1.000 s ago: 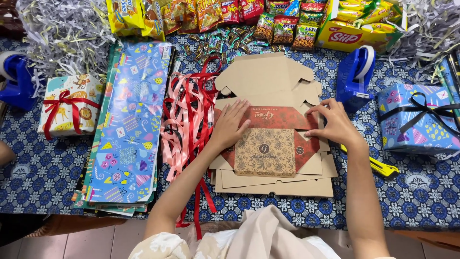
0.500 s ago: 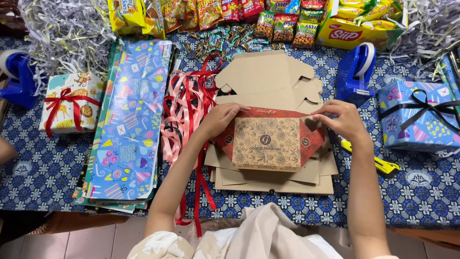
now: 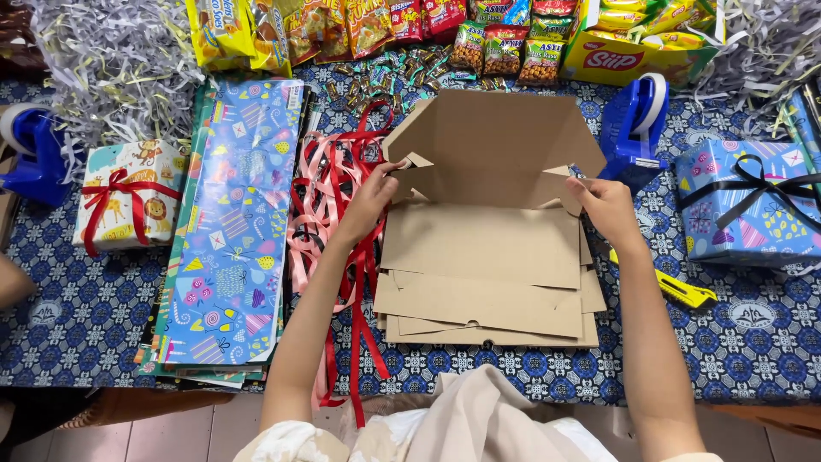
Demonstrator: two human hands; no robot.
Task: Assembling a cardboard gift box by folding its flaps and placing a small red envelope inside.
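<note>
A flat brown cardboard box blank [image 3: 487,171] stands tilted up on its far half over a stack of flat cardboard blanks [image 3: 487,299] in the middle of the table. My left hand [image 3: 372,201] pinches the blank's left side flap. My right hand [image 3: 603,205] grips its right side flap. The plain inner side of the cardboard faces me; its printed red face is hidden.
Red and pink ribbons [image 3: 329,214] lie left of the stack, beside sheets of blue gift paper [image 3: 231,231]. Wrapped gifts [image 3: 128,205] [image 3: 748,205], blue tape dispensers [image 3: 637,124] [image 3: 30,150], a yellow cutter [image 3: 680,291], snack packets [image 3: 505,43] and shredded paper [image 3: 103,60] surround them.
The red printed box that both hands held has been flipped over and opened out. Its plain brown inside now faces up, and both hands have moved farther up the table to its side flaps.
</note>
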